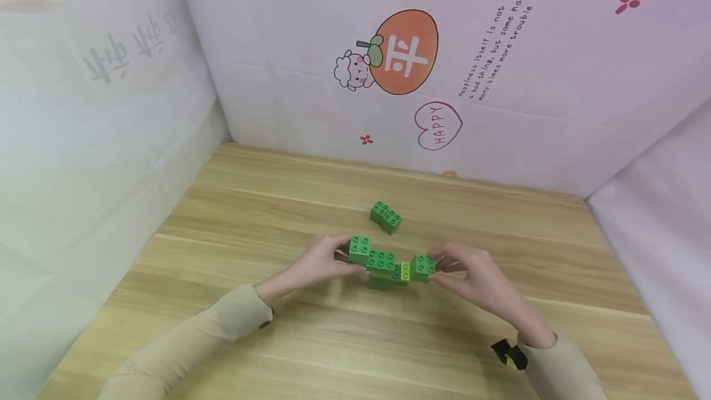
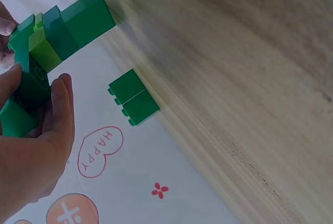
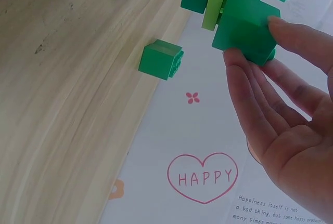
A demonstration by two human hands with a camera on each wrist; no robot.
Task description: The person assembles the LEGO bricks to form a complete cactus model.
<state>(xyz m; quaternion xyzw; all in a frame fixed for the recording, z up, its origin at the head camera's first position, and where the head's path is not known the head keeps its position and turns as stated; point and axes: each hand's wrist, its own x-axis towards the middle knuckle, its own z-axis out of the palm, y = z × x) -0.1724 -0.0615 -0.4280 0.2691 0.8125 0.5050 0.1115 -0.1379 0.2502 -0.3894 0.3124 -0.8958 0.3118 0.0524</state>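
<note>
My left hand (image 1: pixel 324 259) grips the left end of a built-up piece of green toy building bricks (image 1: pixel 381 260), between thumb and fingers. That piece has several bricks in different greens, with a narrow lime brick (image 3: pixel 215 3) on its right side. Between the thumb and fingers of my right hand (image 1: pixel 479 273) is a square green brick (image 1: pixel 423 266), beside the lime brick. Whether the two are joined I cannot tell. In the left wrist view, my left fingers (image 2: pixel 61 107) partly cover the built-up piece, and a green brick (image 2: pixel 87 17) sticks out at its lower end.
Behind the hands, two green bricks (image 1: pixel 386 217) lie side by side on the wooden table (image 1: pixel 311 350). White printed sheets (image 1: pixel 289 91) stand along the back and sides of the table. A small dark object (image 1: pixel 508 354) is at the right sleeve's cuff.
</note>
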